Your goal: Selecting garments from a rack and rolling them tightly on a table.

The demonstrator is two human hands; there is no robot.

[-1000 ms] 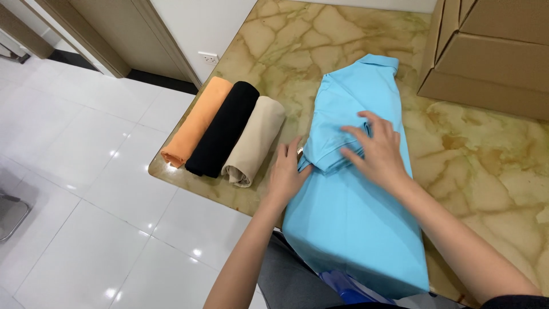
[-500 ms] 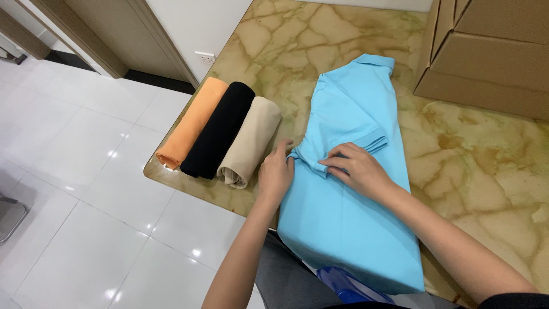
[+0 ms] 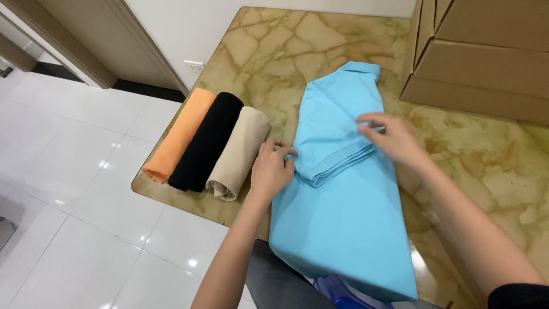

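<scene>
A light blue collared shirt [image 3: 343, 217] lies lengthwise on the marble table [image 3: 274, 68], its sides folded in and its lower end hanging over the near edge. My left hand [image 3: 271, 169] pinches the left edge of the folded sleeve layers. My right hand [image 3: 392, 137] rests on the shirt's right side, fingers pressing the fabric. Left of the shirt lie three rolled garments side by side: beige [image 3: 239, 153], black [image 3: 207, 142] and orange [image 3: 180, 136].
Stacked cardboard boxes [image 3: 480, 57] stand at the back right of the table. White floor tiles [image 3: 68, 171] lie to the left, with a door frame [image 3: 148, 46] and a wall socket [image 3: 193, 66] beyond. Something dark blue [image 3: 343, 292] shows under the hanging shirt.
My right hand has slid from the middle of the shirt out to its right side. My left hand stays at the left edge of the fold. The view has shifted a little.
</scene>
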